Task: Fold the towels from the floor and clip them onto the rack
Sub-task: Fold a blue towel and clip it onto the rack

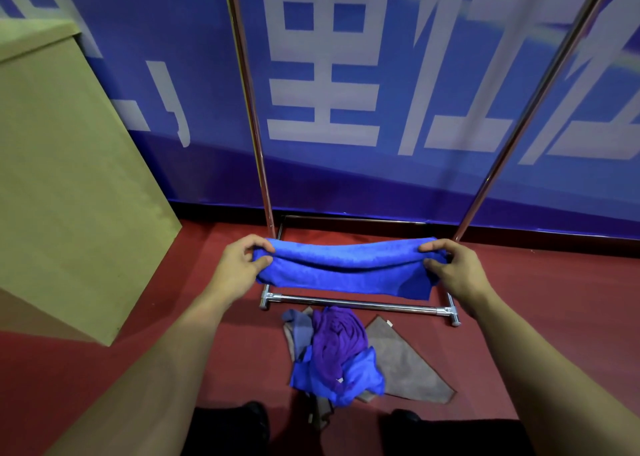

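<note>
Head view. We hold a folded blue towel (346, 270) stretched level between both hands, in the air above the rack's near base bar (356, 303). Our left hand (239, 265) pinches its left end between thumb and fingers; our right hand (453, 266) grasps its right end likewise. On the red floor (536, 310) below lies a heap of towels (343, 355): purple and blue over grey. The rack's two chrome uprights (254, 123) rise before a blue banner (346, 74); a cardboard box (62, 164) stands at left.
</note>
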{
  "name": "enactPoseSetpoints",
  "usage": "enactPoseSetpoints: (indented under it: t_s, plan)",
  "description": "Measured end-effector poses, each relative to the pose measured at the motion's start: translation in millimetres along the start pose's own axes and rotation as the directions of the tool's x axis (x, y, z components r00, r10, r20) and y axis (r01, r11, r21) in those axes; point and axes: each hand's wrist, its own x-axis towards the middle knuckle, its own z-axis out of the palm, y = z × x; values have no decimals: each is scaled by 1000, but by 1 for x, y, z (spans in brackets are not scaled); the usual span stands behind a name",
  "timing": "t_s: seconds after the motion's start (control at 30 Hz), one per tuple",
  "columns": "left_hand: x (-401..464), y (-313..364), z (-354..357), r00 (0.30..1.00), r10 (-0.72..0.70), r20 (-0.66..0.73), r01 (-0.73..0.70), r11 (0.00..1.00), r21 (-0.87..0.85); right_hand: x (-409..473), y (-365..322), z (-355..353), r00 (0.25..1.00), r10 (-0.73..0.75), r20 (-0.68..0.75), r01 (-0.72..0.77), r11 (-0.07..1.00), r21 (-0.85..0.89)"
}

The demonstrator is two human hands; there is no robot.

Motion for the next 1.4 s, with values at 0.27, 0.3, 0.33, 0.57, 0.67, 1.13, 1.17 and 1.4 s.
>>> enactPoseSetpoints:
  t_s: [0.27,0.3,0.33,0.57,0.67,1.13,1.17,1.4]
  plan:
    - [-1,5,2,997,53,-51,-47,992,116,7,5,3,994,-71,-81,59,988,-145]
    - [-1,7,2,997,50,-65,-44,995,93,8,5,3,995,-73,-71,62,988,-144]
    - [-1,8,2,995,47,-85,-41,997,66,9,5,4,995,-72,-69,62,989,-138]
    - [-3,23,0,954,-49,-297,-17,976,-216,0,-12,6,984,-94,-153,115,985,129]
    - [-1,29,-1,941,-101,-322,-18,938,-346,-3,-23,2,982,-65,-177,116,947,299]
    - [-2,24,-1,963,-102,-248,-1,924,-382,1,-12,-1,982,-112,-154,140,972,186]
    - [-2,23,-1,966,-106,-234,9,924,-381,2,-10,-1,985,-100,-140,125,976,179]
    - [-1,20,2,969,-172,-176,98,926,-364,5,-3,1,997,-22,-75,30,995,95]
